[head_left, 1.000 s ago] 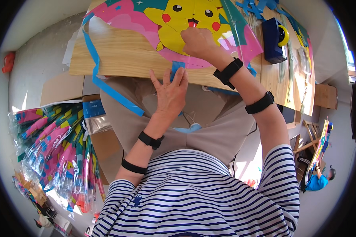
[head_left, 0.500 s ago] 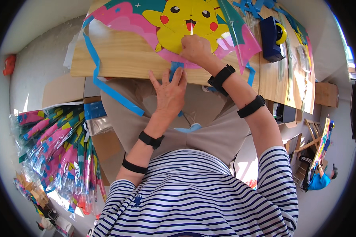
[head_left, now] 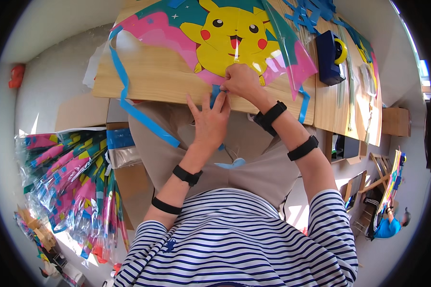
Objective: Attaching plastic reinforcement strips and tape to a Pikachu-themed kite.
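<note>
A kite [head_left: 177,40] with pink and teal film and a yellow cartoon character lies on the wooden table in front of me. A short blue ribbon [head_left: 216,89] is at its lower middle, by the table's near edge. My left hand [head_left: 209,122] rests against that edge with fingers spread, some over the ribbon. My right hand [head_left: 244,83] is closed, its fingertips pinched at the ribbon's edge beside my left fingers. What exactly lies between those fingertips is mostly hidden. A long blue streamer [head_left: 124,93] hangs from the kite's left corner toward my lap, and a shorter streamer [head_left: 304,105] from the right.
To the right stands a dark blue tape dispenser [head_left: 329,60] with a yellow roll, with thin rods [head_left: 345,91] beside it. Cut blue strips [head_left: 311,14] are heaped at the back. Packed kites [head_left: 72,182] fill the lower left, near a cardboard box [head_left: 81,112]. Another person [head_left: 388,226] is at far right.
My right hand has come down from the kite's yellow belly to the ribbon, beside my left fingers. The left hand stays at the table edge, its fingers spread wider.
</note>
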### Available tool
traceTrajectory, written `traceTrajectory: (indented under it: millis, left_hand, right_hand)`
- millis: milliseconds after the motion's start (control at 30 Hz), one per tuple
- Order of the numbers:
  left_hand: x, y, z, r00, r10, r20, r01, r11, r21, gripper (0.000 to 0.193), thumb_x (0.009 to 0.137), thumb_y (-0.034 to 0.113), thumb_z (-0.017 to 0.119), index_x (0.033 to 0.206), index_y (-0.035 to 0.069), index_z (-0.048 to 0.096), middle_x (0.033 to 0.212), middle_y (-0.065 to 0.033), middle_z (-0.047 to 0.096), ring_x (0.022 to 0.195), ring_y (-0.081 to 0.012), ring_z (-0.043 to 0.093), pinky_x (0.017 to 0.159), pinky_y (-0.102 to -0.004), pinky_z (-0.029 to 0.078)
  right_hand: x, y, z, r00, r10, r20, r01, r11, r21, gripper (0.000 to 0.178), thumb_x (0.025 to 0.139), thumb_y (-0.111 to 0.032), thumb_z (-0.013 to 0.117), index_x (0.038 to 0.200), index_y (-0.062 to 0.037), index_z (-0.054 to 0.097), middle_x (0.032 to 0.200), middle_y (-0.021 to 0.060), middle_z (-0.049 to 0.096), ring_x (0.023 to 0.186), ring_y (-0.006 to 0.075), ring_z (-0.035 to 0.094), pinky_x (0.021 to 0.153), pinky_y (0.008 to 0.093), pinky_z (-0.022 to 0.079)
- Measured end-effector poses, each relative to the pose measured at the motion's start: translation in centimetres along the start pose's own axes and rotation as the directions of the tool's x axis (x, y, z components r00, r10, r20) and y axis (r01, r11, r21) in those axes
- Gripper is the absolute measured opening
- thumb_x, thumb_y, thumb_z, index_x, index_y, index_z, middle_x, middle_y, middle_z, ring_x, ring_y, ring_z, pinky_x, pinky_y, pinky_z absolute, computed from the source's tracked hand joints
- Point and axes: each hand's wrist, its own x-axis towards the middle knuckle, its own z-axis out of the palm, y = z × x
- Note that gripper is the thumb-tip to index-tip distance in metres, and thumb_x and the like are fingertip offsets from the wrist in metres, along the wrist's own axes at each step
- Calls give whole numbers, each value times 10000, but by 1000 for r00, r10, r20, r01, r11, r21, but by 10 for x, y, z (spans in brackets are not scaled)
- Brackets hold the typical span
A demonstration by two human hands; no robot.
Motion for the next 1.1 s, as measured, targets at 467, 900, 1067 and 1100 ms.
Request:
traceTrajectory:
  millis: [467, 900, 1067, 1100]
  left_hand:
    - [-7, 4, -9, 1000, -18, 16, 19, 995, -103, 548, 757, 62, 661, 1302, 97, 610, 1439, -36, 482, 1306, -347, 449, 1056, -809, 158]
    - [-25, -33, -56, 999, 8, 51, 5, 971, -240, 406, 768, 57, 675, 1172, 62, 629, 1260, -75, 587, 1249, -275, 500, 1111, -688, 230]
    - [-55, -88, -80, 993, -108, 46, 117, 946, -303, 295, 777, 49, 667, 1072, 38, 661, 1046, -98, 640, 1035, -290, 593, 1050, -542, 401]
    - [-59, -93, -81, 991, -127, 43, 134, 943, -304, 284, 772, 45, 672, 1056, 37, 664, 1008, -98, 647, 994, -292, 607, 1029, -519, 428]
  right_hand:
    - [1, -11, -7, 992, 82, 92, -83, 996, 8, 291, 666, -303, 854, 771, -71, 714, 809, 149, 719, 813, 357, 701, 690, 448, 542]
    - [11, 6, -9, 997, -59, 43, 54, 992, 117, 223, 705, -215, 804, 764, -38, 682, 760, 159, 676, 750, 347, 664, 671, 436, 516]
    - [66, -1, -42, 975, -131, -179, 145, 987, 67, 268, 771, -241, 784, 930, -35, 720, 1004, 182, 672, 950, 378, 644, 779, 470, 527]
    - [82, -5, -49, 989, -129, -78, 131, 991, 26, 363, 805, -236, 758, 1106, -42, 695, 1202, 201, 615, 1116, 374, 587, 866, 463, 522]
